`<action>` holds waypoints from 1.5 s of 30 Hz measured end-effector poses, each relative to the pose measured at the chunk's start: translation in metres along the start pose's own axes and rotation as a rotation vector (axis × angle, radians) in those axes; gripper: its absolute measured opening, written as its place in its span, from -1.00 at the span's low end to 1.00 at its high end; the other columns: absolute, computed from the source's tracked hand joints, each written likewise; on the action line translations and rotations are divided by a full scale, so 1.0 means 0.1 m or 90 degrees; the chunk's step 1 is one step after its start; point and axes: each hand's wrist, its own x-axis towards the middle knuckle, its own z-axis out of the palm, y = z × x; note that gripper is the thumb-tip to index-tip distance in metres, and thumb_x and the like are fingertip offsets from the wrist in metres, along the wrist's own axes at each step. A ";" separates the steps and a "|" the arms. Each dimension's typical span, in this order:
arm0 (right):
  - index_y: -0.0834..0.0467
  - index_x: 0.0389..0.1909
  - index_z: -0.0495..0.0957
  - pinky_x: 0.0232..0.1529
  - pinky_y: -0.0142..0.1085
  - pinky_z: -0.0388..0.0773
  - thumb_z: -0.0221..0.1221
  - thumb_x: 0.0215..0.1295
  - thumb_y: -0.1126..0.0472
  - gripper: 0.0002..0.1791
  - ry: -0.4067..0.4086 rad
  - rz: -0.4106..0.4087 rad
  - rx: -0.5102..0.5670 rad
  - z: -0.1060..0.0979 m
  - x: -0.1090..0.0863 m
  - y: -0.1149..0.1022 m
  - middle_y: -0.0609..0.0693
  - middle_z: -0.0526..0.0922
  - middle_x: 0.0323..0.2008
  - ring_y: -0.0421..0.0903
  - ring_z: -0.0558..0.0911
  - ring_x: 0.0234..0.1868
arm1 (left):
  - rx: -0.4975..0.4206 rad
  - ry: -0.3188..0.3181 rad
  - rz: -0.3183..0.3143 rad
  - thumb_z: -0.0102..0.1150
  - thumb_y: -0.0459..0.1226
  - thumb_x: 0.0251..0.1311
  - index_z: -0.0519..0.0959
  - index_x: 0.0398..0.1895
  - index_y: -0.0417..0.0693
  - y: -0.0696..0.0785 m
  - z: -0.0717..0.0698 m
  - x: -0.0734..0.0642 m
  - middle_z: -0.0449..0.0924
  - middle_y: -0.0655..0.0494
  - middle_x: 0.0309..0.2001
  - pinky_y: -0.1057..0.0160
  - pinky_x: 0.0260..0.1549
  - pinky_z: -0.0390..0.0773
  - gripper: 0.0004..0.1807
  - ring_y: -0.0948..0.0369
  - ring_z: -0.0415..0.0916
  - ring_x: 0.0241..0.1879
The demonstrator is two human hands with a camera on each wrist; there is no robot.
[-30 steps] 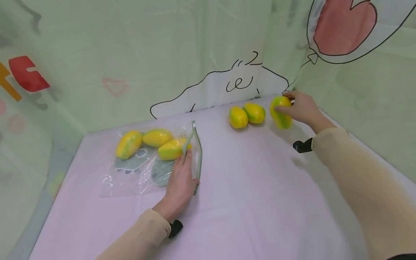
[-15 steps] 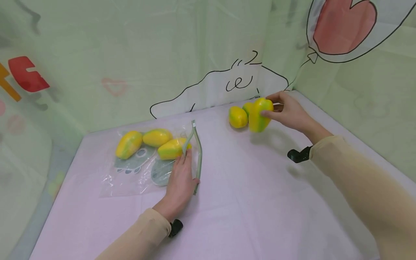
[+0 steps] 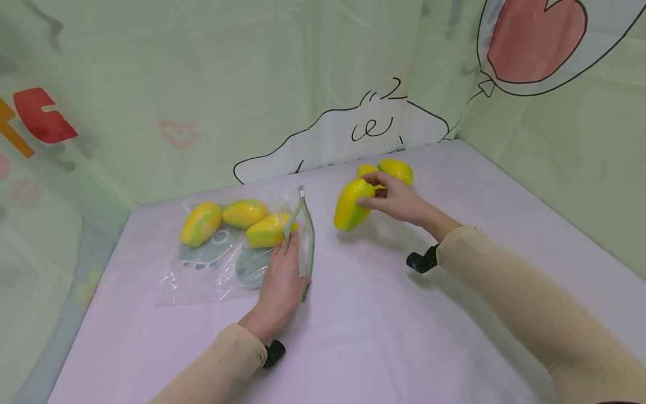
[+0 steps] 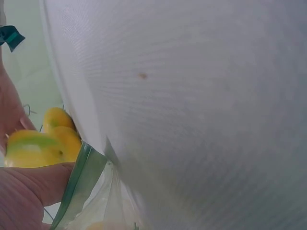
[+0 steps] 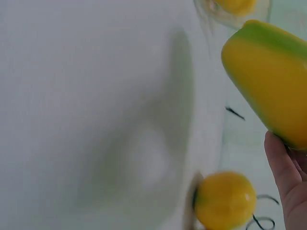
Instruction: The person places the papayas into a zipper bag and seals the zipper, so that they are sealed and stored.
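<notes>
In the head view my right hand (image 3: 398, 196) grips a yellow-green papaya (image 3: 353, 205) by its upper end, thumb in front, holding it tilted above the table. The right wrist view shows this papaya (image 5: 268, 76) large, with fingertips at its lower end. My left hand (image 3: 282, 280) is at the mouth of a clear zip bag (image 3: 174, 286), fingers extended by one green strip and thumb against the other, the mouth spread apart. A green strip (image 4: 79, 177) crosses the thumb tip in the left wrist view. Three papayas (image 3: 202, 224) lie in the bag.
Two more papayas (image 3: 396, 170) sit together at the back of the pale table (image 3: 383, 325), one partly behind my right hand. Curtains (image 3: 212, 101) with printed drawings stand along the back and sides.
My right hand has carried the papaya leftward and nearer, from right of the two loose papayas, past them, towards the bag. My left hand and the bag have stayed put.
</notes>
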 end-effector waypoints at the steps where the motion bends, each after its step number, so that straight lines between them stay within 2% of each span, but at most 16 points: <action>1: 0.27 0.45 0.25 0.37 -0.01 0.49 0.25 0.42 0.06 -0.29 -0.008 0.004 0.004 0.06 0.02 0.00 0.22 0.41 0.35 0.16 0.53 0.26 | 0.000 -0.002 -0.002 0.54 -0.46 -0.01 0.15 0.56 -0.31 0.00 0.00 0.00 0.27 -0.32 0.49 -0.11 0.46 0.31 0.05 -0.24 0.24 0.48; 7: 0.25 0.37 0.26 0.33 -0.05 0.50 0.25 0.41 0.06 -0.35 -0.029 0.012 0.025 0.38 0.12 -0.02 0.21 0.38 0.33 0.11 0.54 0.16 | 0.004 -0.008 -0.013 0.53 -0.46 -0.01 0.15 0.56 -0.31 0.00 0.01 0.01 0.26 -0.32 0.50 -0.11 0.45 0.33 0.05 -0.23 0.25 0.48; 12: 0.28 0.27 0.24 0.35 -0.01 0.52 0.26 0.39 0.11 -0.40 -0.032 0.019 0.040 0.53 0.16 -0.04 0.23 0.35 0.29 0.17 0.58 0.23 | 0.003 -0.013 -0.017 0.53 -0.46 0.00 0.14 0.56 -0.31 0.02 0.00 0.00 0.23 -0.31 0.52 -0.12 0.44 0.34 0.05 -0.24 0.23 0.49; 21: 0.34 0.24 0.19 0.36 0.04 0.51 0.29 0.37 0.07 -0.34 -0.019 0.012 0.037 0.62 0.15 -0.04 0.31 0.30 0.31 0.29 0.54 0.33 | 0.012 -0.011 -0.017 0.54 -0.46 0.00 0.14 0.56 -0.31 0.04 0.00 0.01 0.26 -0.33 0.50 -0.12 0.42 0.36 0.05 -0.26 0.25 0.47; 26: 0.36 0.24 0.19 0.37 0.04 0.50 0.29 0.38 0.04 -0.32 -0.024 0.015 0.041 0.67 0.16 0.00 0.32 0.31 0.31 0.27 0.54 0.34 | 0.012 -0.013 -0.019 0.53 -0.45 0.01 0.12 0.57 -0.32 0.05 -0.02 0.01 0.26 -0.35 0.49 -0.11 0.46 0.31 0.06 -0.25 0.23 0.49; 31: 0.34 0.17 0.23 0.34 0.03 0.52 0.30 0.38 0.05 -0.39 -0.024 0.017 0.046 0.73 0.18 -0.01 0.29 0.35 0.30 0.23 0.57 0.32 | 0.029 -0.009 -0.013 0.54 -0.43 0.01 0.13 0.56 -0.34 0.06 -0.03 0.02 0.28 -0.35 0.48 -0.11 0.46 0.31 0.06 -0.25 0.24 0.48; 35: 0.31 0.16 0.27 0.27 -0.08 0.55 0.28 0.39 0.03 -0.42 -0.028 0.025 0.038 0.78 0.19 -0.04 0.25 0.45 0.22 0.15 0.57 0.25 | 0.041 -0.008 -0.011 0.55 -0.41 0.01 0.14 0.56 -0.34 0.07 -0.03 0.01 0.28 -0.35 0.48 -0.10 0.45 0.32 0.05 -0.25 0.25 0.48; 40: 0.28 0.19 0.29 -0.04 -0.29 0.53 0.25 0.41 -0.04 -0.41 -0.044 0.044 0.012 0.84 0.20 -0.06 0.21 0.50 0.13 0.05 0.52 0.02 | 0.050 -0.001 -0.004 0.56 -0.41 0.00 0.16 0.54 -0.36 0.06 -0.02 0.02 0.30 -0.37 0.46 -0.10 0.44 0.34 0.04 -0.27 0.26 0.46; 42: 0.26 0.21 0.29 -0.09 -0.32 0.53 0.24 0.41 -0.05 -0.40 -0.053 0.055 0.012 0.86 0.21 -0.07 0.19 0.50 0.16 0.03 0.54 0.01 | 0.054 0.002 0.000 0.56 -0.41 -0.01 0.16 0.53 -0.37 0.06 -0.02 0.02 0.31 -0.38 0.46 -0.10 0.45 0.33 0.04 -0.27 0.27 0.46; 45: 0.23 0.24 0.28 -0.02 -0.29 0.59 0.25 0.40 -0.04 -0.39 -0.079 0.064 0.015 0.89 0.22 -0.07 0.18 0.48 0.24 0.05 0.59 0.10 | 0.060 0.003 0.006 0.57 -0.41 -0.02 0.16 0.53 -0.38 0.06 -0.02 0.02 0.31 -0.37 0.46 -0.08 0.47 0.30 0.05 -0.26 0.25 0.48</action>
